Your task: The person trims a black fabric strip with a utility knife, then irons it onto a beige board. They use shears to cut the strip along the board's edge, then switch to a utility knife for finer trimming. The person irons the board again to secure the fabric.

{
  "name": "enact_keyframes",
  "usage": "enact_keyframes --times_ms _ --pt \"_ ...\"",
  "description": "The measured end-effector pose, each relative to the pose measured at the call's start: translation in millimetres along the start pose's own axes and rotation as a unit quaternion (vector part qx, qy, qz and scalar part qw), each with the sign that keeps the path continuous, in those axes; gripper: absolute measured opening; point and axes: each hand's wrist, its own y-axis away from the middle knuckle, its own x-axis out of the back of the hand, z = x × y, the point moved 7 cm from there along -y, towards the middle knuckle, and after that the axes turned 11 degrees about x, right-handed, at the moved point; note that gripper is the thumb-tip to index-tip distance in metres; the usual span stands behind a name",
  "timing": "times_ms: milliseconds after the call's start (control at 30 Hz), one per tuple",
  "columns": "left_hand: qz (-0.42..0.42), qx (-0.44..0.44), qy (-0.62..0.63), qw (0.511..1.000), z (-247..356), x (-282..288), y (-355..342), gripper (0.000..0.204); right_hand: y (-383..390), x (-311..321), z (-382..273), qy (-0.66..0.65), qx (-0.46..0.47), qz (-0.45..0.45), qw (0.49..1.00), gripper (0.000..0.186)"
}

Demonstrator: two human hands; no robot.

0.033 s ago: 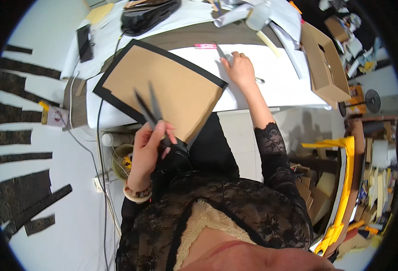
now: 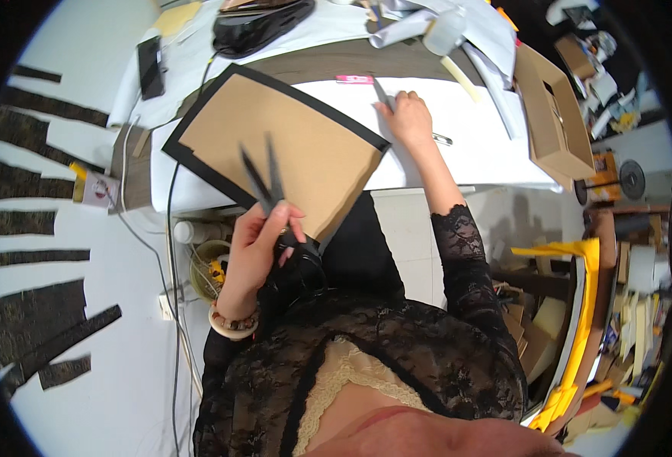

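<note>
Black-handled scissors (image 2: 261, 179) are in my left hand (image 2: 256, 240), its fingers through or around the handles. Their blades stand apart, pointing away from me over a tan board (image 2: 290, 137) with a black border. The board lies tilted on the table, and its near corner hangs past the edge toward my lap. My right hand (image 2: 410, 122) rests on white paper right of the board. Its curled fingers close over a grey pointed tool (image 2: 382, 93), mostly hidden under the palm. A silver end (image 2: 443, 139) shows beside the wrist; whether it belongs to that tool I cannot tell.
A pink packet (image 2: 355, 79) lies beyond my right hand. An open cardboard box (image 2: 551, 114) stands at the table's right end. A phone (image 2: 151, 68) and a black bag (image 2: 264, 29) lie at the back left. Cables (image 2: 172, 266) hang on the left.
The scissors have shifted slightly to the right over the board. The whole view has moved a little; both hands keep their holds.
</note>
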Motion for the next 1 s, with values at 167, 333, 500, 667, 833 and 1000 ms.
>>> enact_keyframes --times_ms 167,333,500,667,833,1000 --pt "0.009 0.030 -0.073 0.997 15.3 -1.6 2.7 0.033 -3.8 -15.0 19.3 -0.020 -0.064 0.007 0.998 0.030" --pt "0.008 0.045 -0.128 0.991 17.9 -1.1 10.2 0.034 37.8 110.4 -37.9 -0.312 -0.007 0.152 0.938 0.016" --pt "-0.014 0.031 -0.142 0.989 18.9 -2.4 18.9 0.033 93.3 186.5 -121.0 -0.260 0.300 0.115 0.911 0.044" --pt "-0.008 -0.011 -0.161 0.987 19.1 -2.6 26.8 0.032 98.7 195.3 -135.5 -0.190 0.359 0.119 0.906 0.052" --pt "-0.008 -0.012 -0.153 0.988 17.1 -1.9 31.5 0.031 100.5 199.2 -137.5 -0.146 0.365 0.127 0.911 0.053" --pt "-0.006 -0.011 -0.149 0.989 14.9 -1.1 31.2 0.031 102.9 197.7 -141.3 -0.139 0.391 0.127 0.901 0.053"
